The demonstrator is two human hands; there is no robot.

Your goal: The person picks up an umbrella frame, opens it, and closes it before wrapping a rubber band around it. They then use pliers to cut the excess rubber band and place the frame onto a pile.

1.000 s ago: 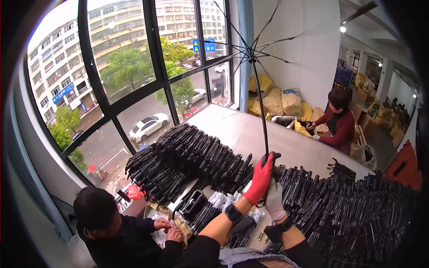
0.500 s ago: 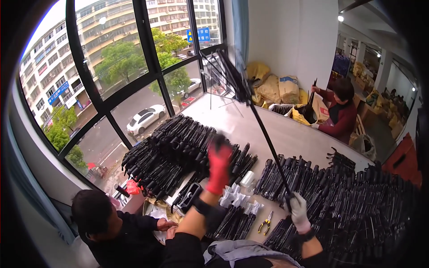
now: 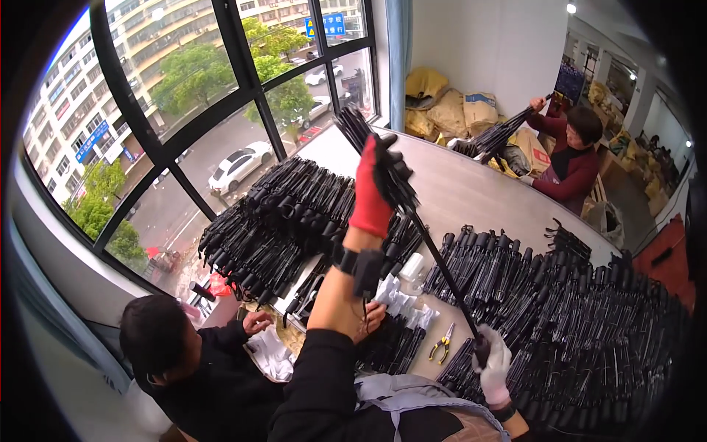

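Note:
A black folding-umbrella frame [image 3: 436,254] slants across the middle of the view, its handle low and its rib end up toward the window. My left hand [image 3: 377,180], in a red glove with black on the fingers, is closed round the gathered ribs near the top. My right hand [image 3: 496,365], in a white glove, grips the dark handle [image 3: 482,349] over the table's near side. Yellow-and-black pliers [image 3: 442,346] lie on the table left of that hand. White-wrapped umbrella frames [image 3: 401,335] lie partly behind my left forearm.
Piled umbrella frames cover the left [image 3: 287,221] and right [image 3: 582,331] of the table. A clear-white roll [image 3: 412,269] stands between them. One co-worker [image 3: 166,353] sits close at left; fingers [image 3: 374,317] show beside my forearm. Another person [image 3: 574,158] handles a frame across the table.
My left hand has risen and closed round the ribs, which are now gathered rather than spread. My right hand keeps the handle. The far person's frame is lifted, and the left co-worker's hands have parted.

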